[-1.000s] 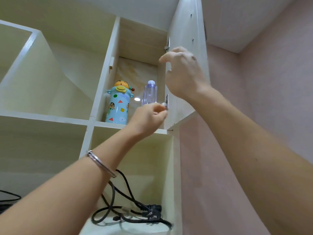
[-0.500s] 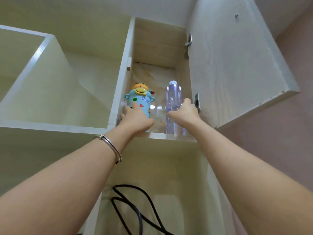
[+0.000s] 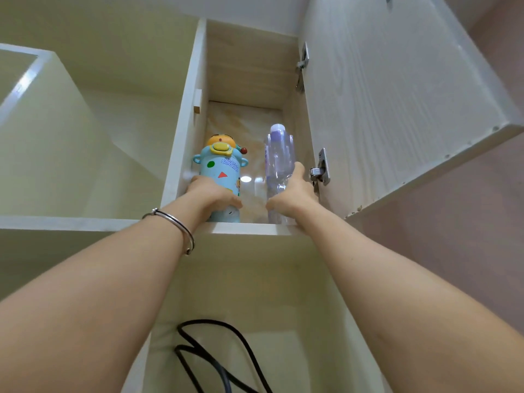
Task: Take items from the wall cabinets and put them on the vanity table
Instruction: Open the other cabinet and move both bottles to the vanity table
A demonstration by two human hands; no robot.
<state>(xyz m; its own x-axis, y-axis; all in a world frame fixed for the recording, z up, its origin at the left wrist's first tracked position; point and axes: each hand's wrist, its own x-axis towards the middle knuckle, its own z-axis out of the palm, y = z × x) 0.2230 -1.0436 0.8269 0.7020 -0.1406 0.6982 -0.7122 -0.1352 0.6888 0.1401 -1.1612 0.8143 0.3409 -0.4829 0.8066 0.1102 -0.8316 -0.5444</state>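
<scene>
Inside the open upper wall cabinet point(image 3: 243, 228) stand two items. A light-blue cartoon bottle point(image 3: 222, 165) with a yellow-orange character lid is on the left, and my left hand point(image 3: 211, 194) is wrapped around its lower body. A clear plastic bottle point(image 3: 279, 154) with a pale cap stands to its right, and my right hand point(image 3: 293, 194) grips its lower half. Both bottles are upright on the shelf. A silver bracelet point(image 3: 175, 225) circles my left wrist.
The cabinet door point(image 3: 397, 95) is swung open to the right, its hinges point(image 3: 320, 168) close beside my right hand. An open compartment below holds black cables point(image 3: 215, 355). More open shelf bays point(image 3: 56, 143) lie to the left. A pinkish wall point(image 3: 467, 236) is at right.
Both hands went from the door and its edge into the cabinet. The left hand closed on the cartoon bottle, the right on the clear bottle. The view moved closer.
</scene>
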